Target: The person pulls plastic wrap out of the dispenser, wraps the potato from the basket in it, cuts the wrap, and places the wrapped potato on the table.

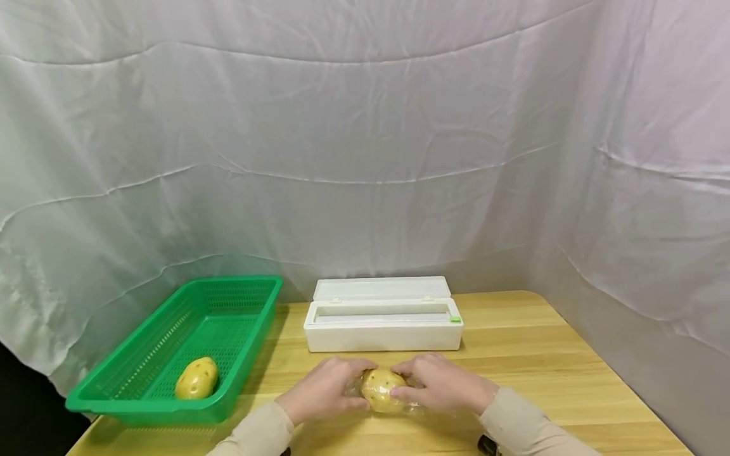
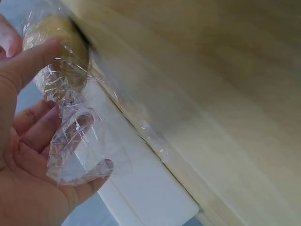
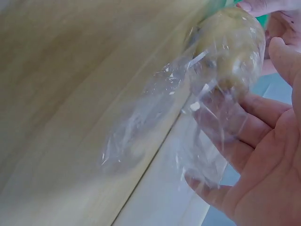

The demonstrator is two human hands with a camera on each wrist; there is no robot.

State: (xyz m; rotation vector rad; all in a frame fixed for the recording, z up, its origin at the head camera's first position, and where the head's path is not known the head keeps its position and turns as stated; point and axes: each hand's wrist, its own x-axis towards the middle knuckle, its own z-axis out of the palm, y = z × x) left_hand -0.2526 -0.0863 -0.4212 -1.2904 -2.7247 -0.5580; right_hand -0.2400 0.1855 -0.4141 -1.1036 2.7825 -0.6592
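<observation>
A yellow potato (image 1: 383,390) in clear cling film is between my two hands, just over the table in front of me. My left hand (image 1: 327,389) holds its left end, with the thumb lying across the wrapped potato (image 2: 56,52) in the left wrist view. From the other side, my right hand (image 1: 441,385) holds its right end, thumb near and fingers beyond. Loose, crinkled film (image 2: 80,146) hangs off the end over my left fingers. More film (image 3: 141,113) trails from the other end beside my right fingers.
Behind the hands stands a white cling film box (image 1: 383,337), its lid raised and a roll inside. A green plastic basket (image 1: 228,405) at the left holds another potato (image 1: 196,378). Grey cloth (image 1: 365,139) hangs behind and to the right of the wooden table (image 1: 547,361).
</observation>
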